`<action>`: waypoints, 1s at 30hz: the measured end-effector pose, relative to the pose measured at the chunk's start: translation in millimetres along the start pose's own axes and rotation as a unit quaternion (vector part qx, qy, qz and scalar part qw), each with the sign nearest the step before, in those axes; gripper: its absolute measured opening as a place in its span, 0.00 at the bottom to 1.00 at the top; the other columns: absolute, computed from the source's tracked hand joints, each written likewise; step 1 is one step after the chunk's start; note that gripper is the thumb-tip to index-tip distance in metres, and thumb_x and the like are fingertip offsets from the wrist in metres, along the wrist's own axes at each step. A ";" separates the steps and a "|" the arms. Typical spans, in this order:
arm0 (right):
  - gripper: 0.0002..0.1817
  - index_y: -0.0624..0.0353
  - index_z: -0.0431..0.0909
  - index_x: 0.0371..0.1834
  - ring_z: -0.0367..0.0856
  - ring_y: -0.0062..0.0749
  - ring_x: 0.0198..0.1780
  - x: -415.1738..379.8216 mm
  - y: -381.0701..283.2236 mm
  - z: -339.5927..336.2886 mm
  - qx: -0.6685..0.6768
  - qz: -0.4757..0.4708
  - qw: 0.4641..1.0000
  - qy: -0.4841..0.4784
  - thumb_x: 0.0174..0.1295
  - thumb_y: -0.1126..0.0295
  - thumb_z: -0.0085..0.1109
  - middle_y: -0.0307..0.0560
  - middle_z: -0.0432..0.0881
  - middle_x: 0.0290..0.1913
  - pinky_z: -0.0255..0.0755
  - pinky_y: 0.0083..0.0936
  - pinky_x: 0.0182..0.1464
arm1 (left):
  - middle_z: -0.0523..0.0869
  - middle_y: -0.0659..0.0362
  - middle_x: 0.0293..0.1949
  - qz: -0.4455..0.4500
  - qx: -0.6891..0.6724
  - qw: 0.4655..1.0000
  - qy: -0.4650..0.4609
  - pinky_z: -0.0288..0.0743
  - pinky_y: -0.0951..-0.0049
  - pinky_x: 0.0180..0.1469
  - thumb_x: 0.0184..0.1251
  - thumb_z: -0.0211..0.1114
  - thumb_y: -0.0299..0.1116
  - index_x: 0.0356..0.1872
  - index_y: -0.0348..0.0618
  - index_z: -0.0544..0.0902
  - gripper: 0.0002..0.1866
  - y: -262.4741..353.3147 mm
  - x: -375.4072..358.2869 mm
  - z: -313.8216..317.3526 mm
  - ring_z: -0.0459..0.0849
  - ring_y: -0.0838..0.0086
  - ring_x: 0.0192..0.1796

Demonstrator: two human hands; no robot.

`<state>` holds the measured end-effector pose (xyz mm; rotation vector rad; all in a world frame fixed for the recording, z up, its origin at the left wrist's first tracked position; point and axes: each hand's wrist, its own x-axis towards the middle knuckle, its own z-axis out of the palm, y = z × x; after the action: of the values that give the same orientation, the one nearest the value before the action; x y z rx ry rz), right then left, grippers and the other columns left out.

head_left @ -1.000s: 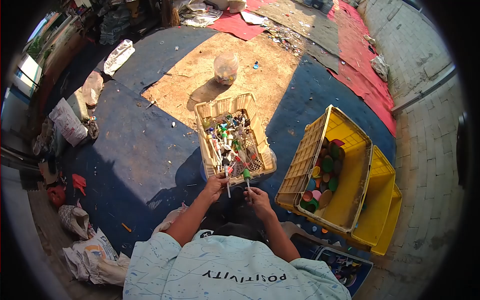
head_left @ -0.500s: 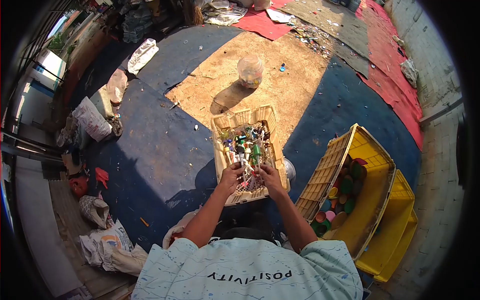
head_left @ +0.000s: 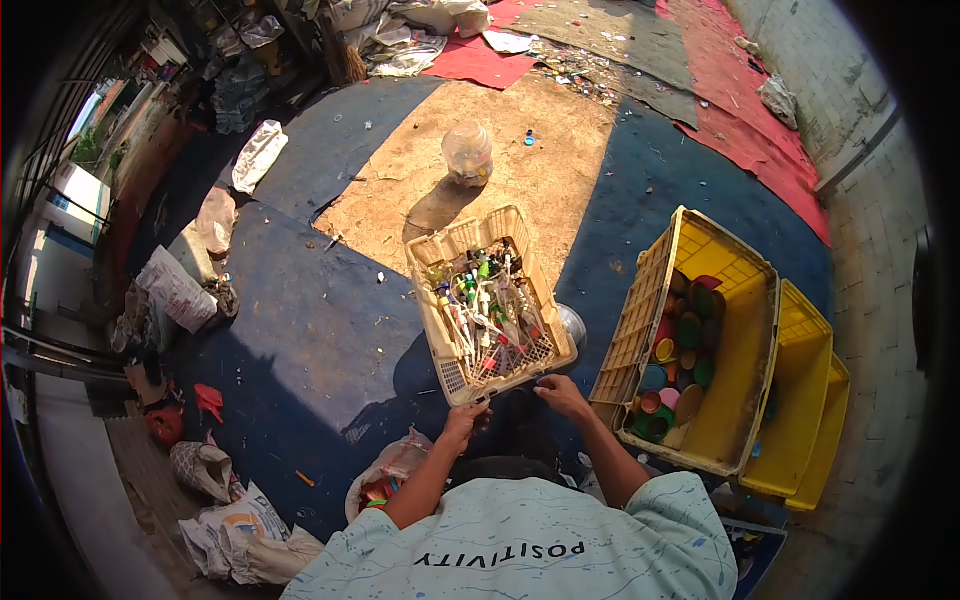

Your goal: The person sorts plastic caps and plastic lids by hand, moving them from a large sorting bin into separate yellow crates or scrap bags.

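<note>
A beige plastic crate [head_left: 438,335] stands in front of me, filled with loose pump dispenser tops [head_left: 487,300] with thin tubes in white, green, black and blue. At its near left corner is my left hand [head_left: 463,424], fingers curled around something dark that I cannot make out; it may touch the rim. My right hand [head_left: 564,396] sits just outside the near right corner. Its fingers are bent and pinched together, and what they hold, if anything, is too small to name.
Yellow crates [head_left: 735,375] stand at my right, one holding coloured lids [head_left: 690,340]. Beyond my crate is a clear plastic jar [head_left: 468,155]. An open sack [head_left: 400,460] lies by my left forearm. Several sacks [head_left: 180,290] line the left side, and a block wall [head_left: 860,130] the right.
Both hands have drawn back toward me, from over the pump tops inside the crate to its near edge. The view has turned slightly, and more of the open sack shows.
</note>
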<state>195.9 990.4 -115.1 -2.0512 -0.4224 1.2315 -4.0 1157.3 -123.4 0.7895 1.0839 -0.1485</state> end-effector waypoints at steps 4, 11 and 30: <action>0.23 0.66 0.78 0.53 0.80 0.48 0.55 -74.4 21.4 24.1 0.014 0.046 0.996 0.072 0.61 0.61 0.61 0.60 0.82 0.52 0.72 0.36 0.57 | 0.84 0.60 0.26 -0.011 0.059 0.998 -0.031 0.77 0.74 0.29 0.62 0.70 0.45 0.23 0.43 0.81 0.17 -49.0 -18.7 -15.2 0.81 0.77 0.25; 0.23 0.66 0.74 0.55 0.77 0.53 0.57 -223.6 64.7 114.5 0.062 0.044 0.965 0.251 0.63 0.61 0.57 0.62 0.79 0.54 0.70 0.40 0.59 | 0.82 0.60 0.22 -0.057 0.089 0.992 -0.063 0.73 0.71 0.29 0.64 0.68 0.46 0.20 0.45 0.79 0.18 -124.0 -52.0 -78.6 0.80 0.73 0.26; 0.09 0.63 0.72 0.23 0.63 0.19 0.17 -745.8 8.0 154.9 0.352 -0.818 0.426 0.159 0.59 0.83 0.57 0.36 0.58 0.12 0.65 0.79 0.55 | 0.75 0.64 0.20 0.015 0.327 0.907 -0.263 0.63 0.76 0.26 0.68 0.65 0.45 0.23 0.47 0.75 0.18 -263.8 -209.0 97.6 0.70 0.80 0.21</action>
<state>-308.2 606.9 308.0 -0.3317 -1.0440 -0.3202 -159.3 849.8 -59.2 1.2739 0.4902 -0.6864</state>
